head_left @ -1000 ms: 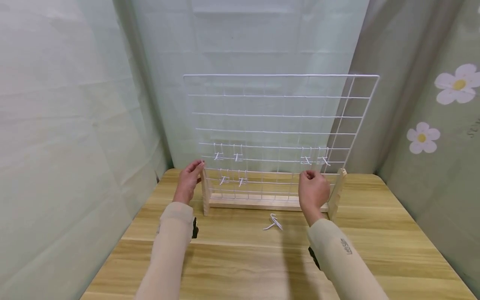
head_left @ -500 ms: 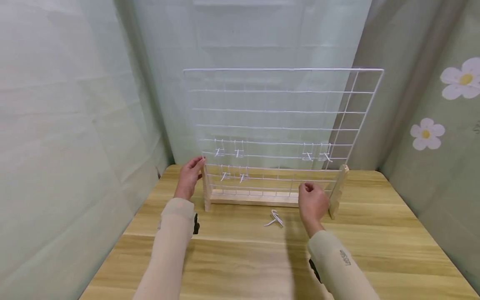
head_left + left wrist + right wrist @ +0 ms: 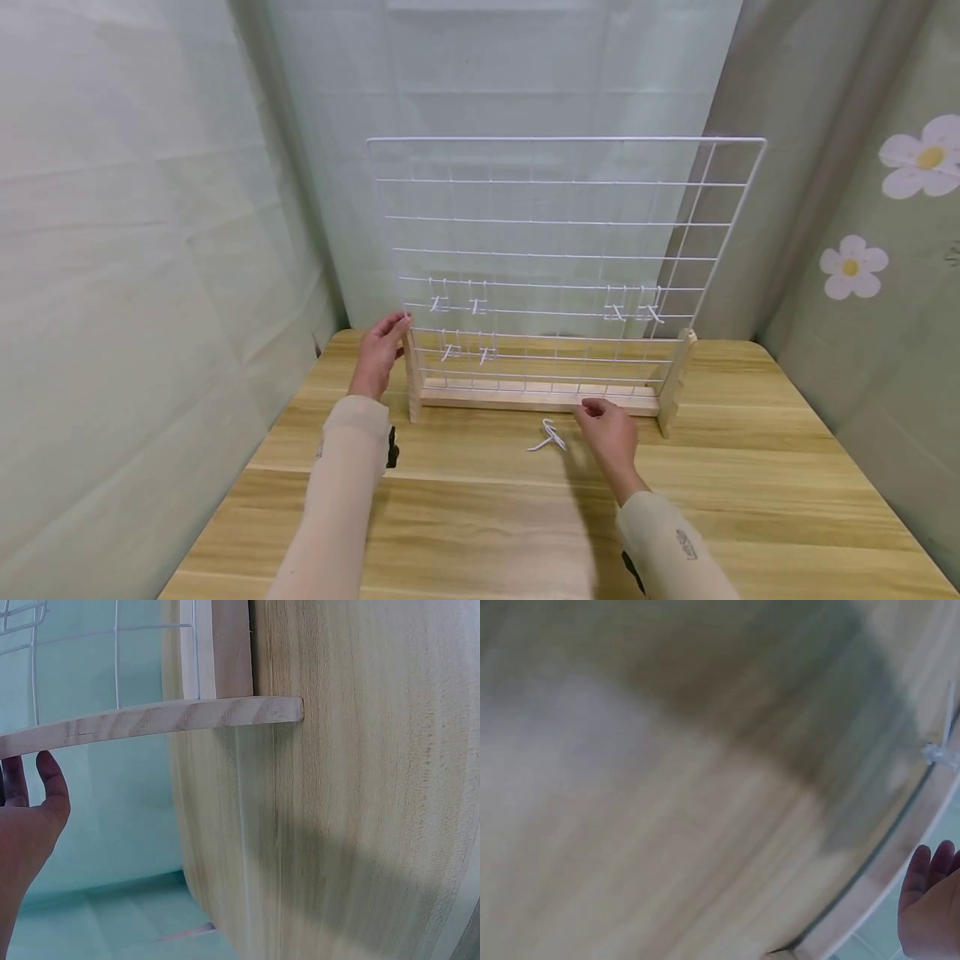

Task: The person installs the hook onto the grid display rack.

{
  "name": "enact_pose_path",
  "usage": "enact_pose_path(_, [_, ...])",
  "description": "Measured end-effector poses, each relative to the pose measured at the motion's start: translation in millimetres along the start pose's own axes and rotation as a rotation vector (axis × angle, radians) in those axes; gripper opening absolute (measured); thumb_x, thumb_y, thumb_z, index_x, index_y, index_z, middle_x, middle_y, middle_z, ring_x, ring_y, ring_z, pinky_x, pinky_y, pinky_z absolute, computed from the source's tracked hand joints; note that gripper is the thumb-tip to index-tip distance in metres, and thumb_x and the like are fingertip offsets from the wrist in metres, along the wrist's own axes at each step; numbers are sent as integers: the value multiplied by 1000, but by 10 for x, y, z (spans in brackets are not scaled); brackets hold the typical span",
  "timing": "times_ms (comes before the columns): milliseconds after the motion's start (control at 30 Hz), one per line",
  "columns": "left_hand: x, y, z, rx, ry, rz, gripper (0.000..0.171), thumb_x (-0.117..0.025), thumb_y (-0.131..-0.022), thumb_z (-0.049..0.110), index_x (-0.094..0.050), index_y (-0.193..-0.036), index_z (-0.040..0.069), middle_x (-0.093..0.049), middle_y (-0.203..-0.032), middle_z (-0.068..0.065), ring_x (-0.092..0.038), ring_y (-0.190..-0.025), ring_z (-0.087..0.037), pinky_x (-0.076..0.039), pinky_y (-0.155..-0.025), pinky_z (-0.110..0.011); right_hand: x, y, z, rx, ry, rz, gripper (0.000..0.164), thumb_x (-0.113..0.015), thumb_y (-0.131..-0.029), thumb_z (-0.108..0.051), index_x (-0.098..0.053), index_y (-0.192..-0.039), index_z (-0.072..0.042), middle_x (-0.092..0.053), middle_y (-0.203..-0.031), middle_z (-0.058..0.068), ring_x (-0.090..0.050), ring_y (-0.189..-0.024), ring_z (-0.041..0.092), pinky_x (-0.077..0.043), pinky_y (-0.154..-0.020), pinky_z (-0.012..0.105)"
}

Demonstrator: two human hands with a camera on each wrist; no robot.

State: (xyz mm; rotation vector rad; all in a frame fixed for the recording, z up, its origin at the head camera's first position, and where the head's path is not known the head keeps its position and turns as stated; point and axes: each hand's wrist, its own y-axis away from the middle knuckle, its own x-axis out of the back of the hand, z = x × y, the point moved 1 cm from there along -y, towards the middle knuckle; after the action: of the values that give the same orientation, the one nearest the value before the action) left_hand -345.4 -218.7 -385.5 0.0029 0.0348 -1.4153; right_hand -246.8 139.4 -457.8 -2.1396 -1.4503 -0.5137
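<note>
A white wire grid panel (image 3: 566, 222) stands upright in a pale wooden stand (image 3: 525, 400). Several white wire hooks (image 3: 615, 311) hang on its lower rungs, at left and at right. My left hand (image 3: 377, 354) holds the top of the stand's left wooden post; in the left wrist view its fingertips meet the post (image 3: 150, 720). My right hand (image 3: 611, 433), fingers loosely bent with nothing visible in them, hovers in front of the stand's base. Just left of it a loose white hook (image 3: 550, 436) lies on the table, apart from the fingers.
The wood-grain table (image 3: 480, 517) reaches forward to the person. Pale green cloth (image 3: 187, 275) walls in the left, back and right sides, with white flowers (image 3: 855, 267) printed on the right. The stand's right post (image 3: 677, 383) rises beyond the right hand.
The right hand has come down from the lower grid rungs and shifted left toward the loose hook. The left hand stays at the post. The head view has tilted slightly down.
</note>
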Motion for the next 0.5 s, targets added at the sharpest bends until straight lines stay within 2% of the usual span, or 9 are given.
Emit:
enact_pose_path(133, [-3, 20, 48, 21, 20, -2, 49, -57, -102, 30, -50, -141, 1, -51, -143, -9, -45, -128, -23, -35, -110, -44, -44, 63, 87, 8, -8, -79, 22, -74, -86, -20, -76, -99, -3, -72, -87, 6, -65, -84, 24, -48, -74, 36])
enact_pose_path(333, [-30, 132, 198, 50, 20, -12, 43, -54, -104, 23, -51, -140, 1, -48, -147, -12, -43, -131, -25, -34, -111, -46, -108, 124, 164, 26, -50, -164, 25, -78, -83, -17, -75, -101, 0, -70, -87, 8, -65, -83, 24, -50, -72, 35])
enact_pose_path(500, [-36, 113, 168, 44, 33, -13, 46, -55, -103, 24, -48, -141, -1, -48, -146, -12, -43, -131, -26, -33, -111, -46, -152, 161, 230, 23, -66, -197, 28, -81, -81, -17, -75, -102, 0, -69, -89, 8, -64, -84, 22, -51, -73, 35])
